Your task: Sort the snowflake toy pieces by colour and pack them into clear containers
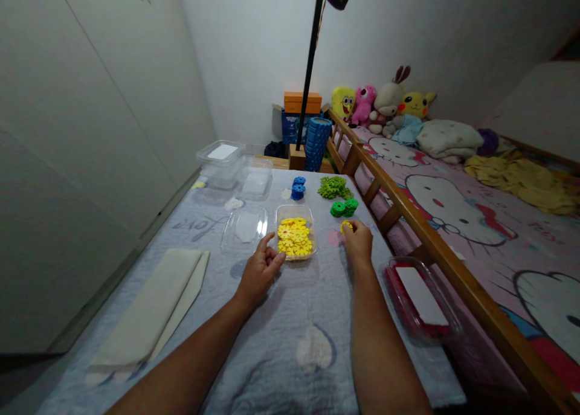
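A clear plastic tub [296, 210] full of yellow flower-shaped pieces [295, 237] stands in the middle of the cloth-covered table. My left hand [260, 269] rests against the tub's near left corner, fingers loosely curled with nothing in them. My right hand [358, 241] is to the right of the tub, fingers pinched on a small stack of yellow pieces [346, 225] standing on the cloth. Beyond it lie two dark green stacks [344, 208], a loose light green heap [334, 187] and a blue stack [298, 188].
An empty clear lid [245, 228] lies left of the tub, more clear tubs [222, 160] farther back. A closed tub of red pieces [419, 297] sits at the right edge. Folded cream cloth [156, 303] lies at left. A wooden bed rail [435, 240] runs alongside; a black pole [310, 64] stands at the back.
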Demonstrator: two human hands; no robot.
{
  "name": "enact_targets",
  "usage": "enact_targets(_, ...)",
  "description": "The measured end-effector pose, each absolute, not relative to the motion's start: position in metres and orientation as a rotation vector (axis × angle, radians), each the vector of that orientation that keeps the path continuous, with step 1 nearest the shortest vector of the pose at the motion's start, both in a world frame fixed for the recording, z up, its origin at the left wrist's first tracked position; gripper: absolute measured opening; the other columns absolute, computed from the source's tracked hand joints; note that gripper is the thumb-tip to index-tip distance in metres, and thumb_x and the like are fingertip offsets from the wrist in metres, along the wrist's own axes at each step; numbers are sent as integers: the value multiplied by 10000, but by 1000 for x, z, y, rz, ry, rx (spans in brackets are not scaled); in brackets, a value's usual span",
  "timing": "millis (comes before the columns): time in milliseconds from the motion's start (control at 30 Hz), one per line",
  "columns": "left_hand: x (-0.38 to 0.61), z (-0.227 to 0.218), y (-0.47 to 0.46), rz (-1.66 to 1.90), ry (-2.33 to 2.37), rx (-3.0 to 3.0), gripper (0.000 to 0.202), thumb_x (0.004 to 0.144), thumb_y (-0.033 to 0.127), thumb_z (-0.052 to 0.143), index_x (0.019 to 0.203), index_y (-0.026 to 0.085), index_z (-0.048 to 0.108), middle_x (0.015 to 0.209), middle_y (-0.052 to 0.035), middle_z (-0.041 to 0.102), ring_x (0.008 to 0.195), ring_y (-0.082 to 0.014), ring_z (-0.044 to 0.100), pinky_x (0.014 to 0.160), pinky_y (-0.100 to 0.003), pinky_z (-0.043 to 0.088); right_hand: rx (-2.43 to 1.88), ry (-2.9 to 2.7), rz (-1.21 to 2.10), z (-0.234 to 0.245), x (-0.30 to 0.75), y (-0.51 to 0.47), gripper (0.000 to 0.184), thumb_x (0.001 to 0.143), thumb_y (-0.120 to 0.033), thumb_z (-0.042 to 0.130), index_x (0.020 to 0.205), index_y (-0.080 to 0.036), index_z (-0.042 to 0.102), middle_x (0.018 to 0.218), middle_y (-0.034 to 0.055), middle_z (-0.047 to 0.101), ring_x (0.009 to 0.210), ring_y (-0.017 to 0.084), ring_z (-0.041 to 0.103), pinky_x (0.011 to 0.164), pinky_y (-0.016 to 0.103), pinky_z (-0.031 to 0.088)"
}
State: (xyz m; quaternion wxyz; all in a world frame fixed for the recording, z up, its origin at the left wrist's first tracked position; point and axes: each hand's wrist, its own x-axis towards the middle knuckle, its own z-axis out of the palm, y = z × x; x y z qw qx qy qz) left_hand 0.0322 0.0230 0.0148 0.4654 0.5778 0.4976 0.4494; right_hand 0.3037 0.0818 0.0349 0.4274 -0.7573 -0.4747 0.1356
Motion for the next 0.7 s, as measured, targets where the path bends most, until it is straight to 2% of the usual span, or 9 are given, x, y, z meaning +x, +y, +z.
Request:
enact_targets(133,33,16,23,1096,1216,1401,665,907,465,591,1473,166,410,722,68,492,583,-101,456,571,-231,383,-1377,-1207,612,52,271,80,345,791,-399,611,1034,-166,684,821,22,694,733,180,614,710,292,475)
enact_targets(233,33,16,22,1101,1208,1402,664,909,466,592,1474,171,407,721,70,494,575,-100,458,567,-232,384,-1274,-1358,634,62,241,74,258,794,-361,638,993,-201,670,849,8,680,790,179,615,777,306,483)
enact_targets(400,32,14,22,1108,1195,1399,652,916,466,592,1474,184,404,715,73,499,564,-96,458,560,-227,385,-1348,-1639,549,64,211,69,116,812,-289,636,896,-244,703,919,26,701,961,232,604,961,402,444)
enact_targets(567,32,13,22,1100,1196,1394,662,919,470,588,1481,180,392,731,72,498,555,-91,453,553,-227,386,-1429,-1647,347,60,229,82,233,824,-249,610,1025,-219,724,1081,79,678,1088,250,582,1024,405,417)
enact_targets(700,33,14,22,1095,1219,1409,662,916,470,587,1481,180,399,732,70,499,569,-96,459,561,-228,388,-1787,-1440,168,53,274,97,242,850,-208,547,1002,-160,730,1109,130,673,1127,261,577,1046,398,391)
